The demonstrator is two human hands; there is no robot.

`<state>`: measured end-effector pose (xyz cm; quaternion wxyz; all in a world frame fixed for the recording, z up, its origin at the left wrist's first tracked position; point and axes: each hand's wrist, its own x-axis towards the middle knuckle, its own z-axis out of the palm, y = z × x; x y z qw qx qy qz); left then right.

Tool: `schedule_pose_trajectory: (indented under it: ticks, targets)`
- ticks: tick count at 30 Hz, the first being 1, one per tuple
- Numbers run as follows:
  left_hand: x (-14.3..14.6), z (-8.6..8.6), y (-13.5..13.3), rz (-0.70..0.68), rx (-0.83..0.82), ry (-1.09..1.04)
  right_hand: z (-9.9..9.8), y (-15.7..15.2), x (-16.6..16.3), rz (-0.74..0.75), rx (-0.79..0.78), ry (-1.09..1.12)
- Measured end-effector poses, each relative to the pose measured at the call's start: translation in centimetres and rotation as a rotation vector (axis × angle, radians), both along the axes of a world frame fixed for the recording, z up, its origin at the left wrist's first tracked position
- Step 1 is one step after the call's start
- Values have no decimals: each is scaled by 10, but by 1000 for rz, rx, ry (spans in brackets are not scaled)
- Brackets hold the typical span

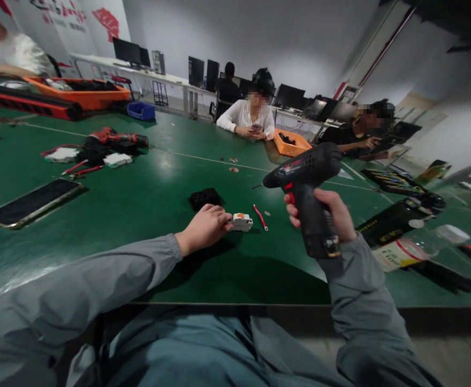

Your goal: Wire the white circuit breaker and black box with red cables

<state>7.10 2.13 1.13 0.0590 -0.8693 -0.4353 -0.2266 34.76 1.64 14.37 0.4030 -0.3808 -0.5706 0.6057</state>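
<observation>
My left hand [207, 227] grips the near end of a small white circuit breaker [241, 221] with an orange switch, low over the green table. In my right hand [334, 212] is a black cordless drill [306, 177], its thin bit pointing left and raised above the table. Fingers wrap its handle near the red trigger. Between the two hands a short red wire [260, 217] with a metal lug lies on the table. Just beyond my left hand sits a black block-shaped part [205, 198], whose details are too dark to make out.
A phone [34, 203] lies at left, below an orange-black drill [114, 138] and white breakers. Orange bins [78, 98] and a blue bin [141, 111] stand farther back. At right are a plastic bottle [405, 252] and a black canister [392, 219]. Several people sit around.
</observation>
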Motion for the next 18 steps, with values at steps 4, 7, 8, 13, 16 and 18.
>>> schedule_pose_trajectory:
  ticks: [4,7,8,13,16,18]
  targets:
    - [-5,2,-2,30,1,5,-42,49,23,-212,217,-458]
    - [-7,4,-3,35,-25,-2,-70,78,39,-363,376,-978]
    - [-7,4,-3,33,-30,-2,-78,84,44,-388,390,-1110]
    - [-9,4,-4,35,-26,0,-97,102,61,-366,262,-1442]
    - [-11,4,-5,32,-24,1,-99,104,66,-347,215,-1522]
    - [-12,5,-5,31,-17,7,-98,103,67,-326,202,-1539]
